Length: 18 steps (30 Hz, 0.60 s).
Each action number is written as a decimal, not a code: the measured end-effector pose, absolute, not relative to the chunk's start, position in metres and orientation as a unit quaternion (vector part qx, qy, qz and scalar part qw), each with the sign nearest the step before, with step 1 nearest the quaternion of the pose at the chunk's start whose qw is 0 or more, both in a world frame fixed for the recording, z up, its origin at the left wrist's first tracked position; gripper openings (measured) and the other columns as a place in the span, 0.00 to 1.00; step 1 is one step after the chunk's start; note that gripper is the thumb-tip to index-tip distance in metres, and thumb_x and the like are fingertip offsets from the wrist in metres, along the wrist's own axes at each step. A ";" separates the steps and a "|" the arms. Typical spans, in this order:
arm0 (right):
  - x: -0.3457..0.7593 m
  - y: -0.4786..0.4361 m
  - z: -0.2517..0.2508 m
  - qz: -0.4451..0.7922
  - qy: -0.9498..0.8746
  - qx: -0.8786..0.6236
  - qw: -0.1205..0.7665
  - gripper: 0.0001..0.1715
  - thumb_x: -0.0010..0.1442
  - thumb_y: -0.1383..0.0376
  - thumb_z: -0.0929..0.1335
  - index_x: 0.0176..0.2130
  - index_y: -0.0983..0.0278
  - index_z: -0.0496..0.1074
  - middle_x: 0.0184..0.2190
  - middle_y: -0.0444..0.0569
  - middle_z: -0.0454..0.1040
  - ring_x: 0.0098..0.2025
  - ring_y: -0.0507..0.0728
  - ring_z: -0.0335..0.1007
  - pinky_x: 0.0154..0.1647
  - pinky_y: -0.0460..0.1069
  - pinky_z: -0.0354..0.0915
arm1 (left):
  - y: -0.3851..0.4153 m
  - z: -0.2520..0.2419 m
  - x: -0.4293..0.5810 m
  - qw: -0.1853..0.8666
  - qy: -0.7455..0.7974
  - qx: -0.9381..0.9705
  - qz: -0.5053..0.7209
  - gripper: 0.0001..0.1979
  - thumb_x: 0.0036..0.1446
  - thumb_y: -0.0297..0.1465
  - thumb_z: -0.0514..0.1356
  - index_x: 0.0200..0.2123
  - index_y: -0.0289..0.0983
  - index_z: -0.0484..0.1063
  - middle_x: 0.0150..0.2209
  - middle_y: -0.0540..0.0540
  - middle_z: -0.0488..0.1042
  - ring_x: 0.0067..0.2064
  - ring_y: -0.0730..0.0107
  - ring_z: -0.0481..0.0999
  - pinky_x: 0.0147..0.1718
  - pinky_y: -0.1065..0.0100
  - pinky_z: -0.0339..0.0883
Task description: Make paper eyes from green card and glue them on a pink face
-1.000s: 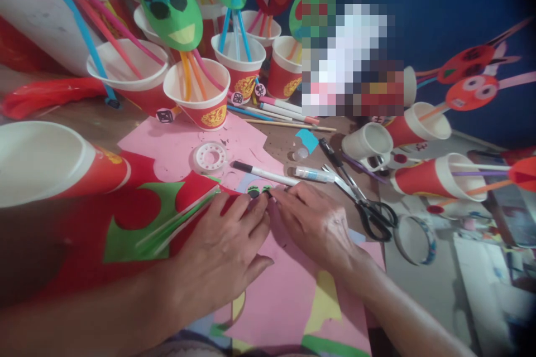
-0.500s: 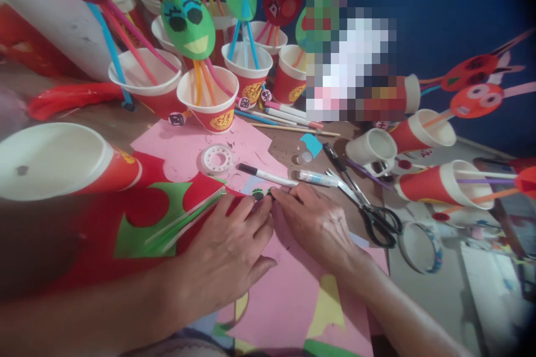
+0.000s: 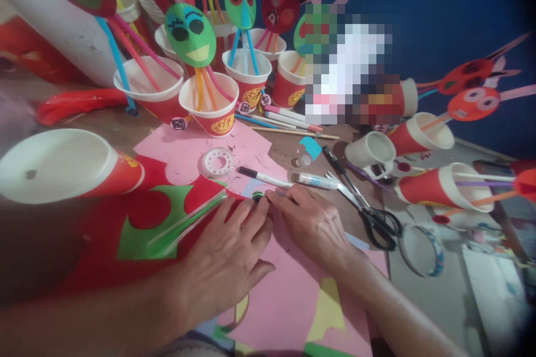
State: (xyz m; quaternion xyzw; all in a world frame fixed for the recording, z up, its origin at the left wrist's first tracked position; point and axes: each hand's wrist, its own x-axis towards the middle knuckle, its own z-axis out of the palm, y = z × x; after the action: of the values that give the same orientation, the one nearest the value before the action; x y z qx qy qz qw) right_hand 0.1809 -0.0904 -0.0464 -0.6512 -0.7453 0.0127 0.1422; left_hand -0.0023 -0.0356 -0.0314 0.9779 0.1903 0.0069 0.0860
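Observation:
My left hand [image 3: 234,240] lies palm down and flat on the pink paper [image 3: 288,301], fingers stretched forward and nothing gripped. Just beyond its fingertips shows a small green-and-black paper piece [image 3: 257,196], partly covered by the fingers. My right hand [image 3: 316,217] comes in from the right, its index fingertip pressed down beside that piece and touching close to the left fingers; its other fingers are curled and partly hidden. Close ahead lie a white marker with a black cap [image 3: 266,177] and a clear glue tube [image 3: 316,181]. Green straws [image 3: 188,223] lie left of my left hand.
Black-handled scissors [image 3: 379,226] and a pen [image 3: 335,160] lie to the right, near a white mug [image 3: 371,150] and a tape roll [image 3: 421,251]. A tape dispenser ring [image 3: 218,162] lies ahead. Red paper cups [image 3: 209,109] with paper-face puppets stand behind; a large cup [image 3: 58,164] lies left.
My right index fingertip has shifted slightly left, covering a small dark bit seen beside the green-and-black piece before. The view has tilted a little; my left hand stays nearly in place.

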 end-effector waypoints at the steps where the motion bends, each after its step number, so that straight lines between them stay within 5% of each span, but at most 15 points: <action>1: 0.181 -0.090 -0.046 0.027 -0.739 -0.654 0.157 0.17 0.66 0.68 0.60 0.46 0.60 0.76 0.27 0.47 0.71 0.30 0.53 0.65 0.28 0.47 0.57 | -0.036 -0.032 -0.003 0.087 0.192 0.977 0.006 0.27 0.59 0.46 0.57 0.53 0.33 0.70 0.58 0.35 0.67 0.55 0.47 0.66 0.53 0.48 0.57; 7: 0.186 -0.091 -0.045 0.143 -0.702 -0.644 0.268 0.20 0.67 0.70 0.58 0.49 0.59 0.74 0.33 0.47 0.74 0.36 0.52 0.71 0.36 0.46 0.64 | -0.039 -0.035 -0.003 0.101 0.187 0.977 0.004 0.29 0.59 0.47 0.57 0.55 0.30 0.68 0.54 0.35 0.70 0.55 0.46 0.65 0.56 0.47 0.54; 13: 0.184 -0.093 -0.049 0.021 -0.765 -0.627 0.142 0.13 0.65 0.65 0.64 0.44 0.57 0.77 0.28 0.46 0.71 0.33 0.56 0.65 0.34 0.50 0.59 | -0.038 -0.034 -0.003 0.087 0.181 0.980 -0.001 0.29 0.58 0.47 0.58 0.53 0.30 0.69 0.54 0.36 0.70 0.56 0.46 0.63 0.57 0.47 0.52; 18: 0.181 -0.094 -0.047 0.010 -0.764 -0.627 0.153 0.13 0.65 0.66 0.64 0.43 0.57 0.77 0.28 0.46 0.70 0.33 0.56 0.64 0.35 0.50 0.59 | -0.038 -0.032 -0.002 0.076 0.180 0.981 -0.006 0.29 0.59 0.47 0.56 0.53 0.30 0.69 0.52 0.37 0.72 0.55 0.46 0.64 0.57 0.46 0.51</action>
State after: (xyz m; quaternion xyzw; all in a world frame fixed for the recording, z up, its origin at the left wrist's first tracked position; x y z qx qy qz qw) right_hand 0.1806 -0.0940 -0.0474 -0.6272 -0.7637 0.0105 0.1530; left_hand -0.0022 -0.0384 -0.0320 0.9807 0.1803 -0.0057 0.0756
